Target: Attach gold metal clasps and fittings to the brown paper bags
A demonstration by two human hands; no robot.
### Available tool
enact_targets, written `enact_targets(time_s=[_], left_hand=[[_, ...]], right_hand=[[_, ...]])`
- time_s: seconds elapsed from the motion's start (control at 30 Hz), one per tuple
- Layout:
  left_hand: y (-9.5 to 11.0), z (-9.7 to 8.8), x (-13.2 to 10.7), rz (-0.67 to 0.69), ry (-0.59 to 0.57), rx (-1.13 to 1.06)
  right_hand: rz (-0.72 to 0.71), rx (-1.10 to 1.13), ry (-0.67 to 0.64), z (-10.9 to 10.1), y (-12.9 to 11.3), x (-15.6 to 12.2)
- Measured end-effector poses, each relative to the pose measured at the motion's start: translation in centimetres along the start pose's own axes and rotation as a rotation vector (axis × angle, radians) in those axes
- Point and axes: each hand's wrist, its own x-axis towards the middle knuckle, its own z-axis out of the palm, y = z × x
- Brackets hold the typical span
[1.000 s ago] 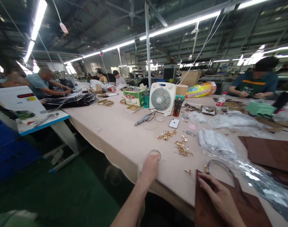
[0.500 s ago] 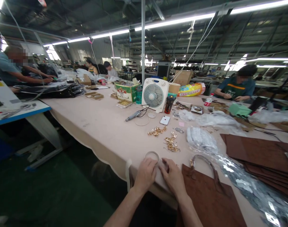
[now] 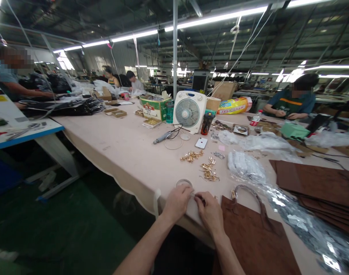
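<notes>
Near the table's front edge lies a thin pale ring (image 3: 183,181) that looks like a roll of tape. My left hand (image 3: 178,202) is closed over its near side and hides part of it. Close beside it, my right hand (image 3: 211,212) is closed, thumb and fingers pinched together. Between the fingertips of both hands shows a small pale bit, too small to make out. Just right of my right hand lies a brown bag panel (image 3: 251,236) with a curved handle (image 3: 259,200) and a gold fitting at the handle's end.
Ahead lie gold metal fittings (image 3: 210,172), a phone (image 3: 201,143), a grey handheld tool (image 3: 162,138) and a white fan (image 3: 189,112). Plastic-wrapped parts (image 3: 246,168) and stacked brown panels (image 3: 317,183) are on the right. Co-workers sit at the right and work at the left.
My hands have come closer together, and the right fingers have closed into a pinch beside the left fingertips. The view has shifted slightly.
</notes>
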Motion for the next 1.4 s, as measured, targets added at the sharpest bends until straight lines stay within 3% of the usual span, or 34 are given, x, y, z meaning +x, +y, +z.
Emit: enact_targets(time_s=[0.27,0.43,0.67,0.8,0.87,0.93,1.03,1.17,1.3,1.4], left_hand=[[-1.0,-0.5,1.2,0.154,-0.093,-0.033],[-1.9,0.1,2.0,0.224,-0.115,-0.048],[-2.4,0.6,2.3,0.089,-0.156,-0.149],[-2.3,0.6,2.2,0.030,-0.149,-0.164],[-2.1,0.6,2.1,0.035,-0.129,-0.146],[-2.0,0.6,2.1,0.065,-0.119,-0.118],[-2.1,0.5,2.1,0.122,-0.124,-0.082],[-2.9,0.0,2.7,0.091,-0.107,-0.031],[-2.8,0.1,3.5,0.029,-0.035,0.008],[-0.7,1.3,4.0,0.049,0.000,-0.050]], right_hand=[[0.008,0.001,-0.012,-0.2,-0.3,-0.3],[-0.026,-0.056,-0.010,-0.3,-0.5,-0.2],[-0.167,-0.256,-0.014,0.4,-0.2,0.3],[-0.376,-0.095,-0.133,0.3,-0.8,0.1],[-0.423,0.067,-0.128,-0.2,-1.0,0.0],[-0.351,0.219,0.000,-1.2,-0.6,-0.1],[-0.122,0.375,0.238,-3.8,1.2,-0.3],[0.192,0.550,0.371,-7.3,5.2,-0.7],[0.320,0.881,0.509,-8.5,8.3,-1.2],[0.347,1.039,0.536,-8.3,9.0,-1.1]])
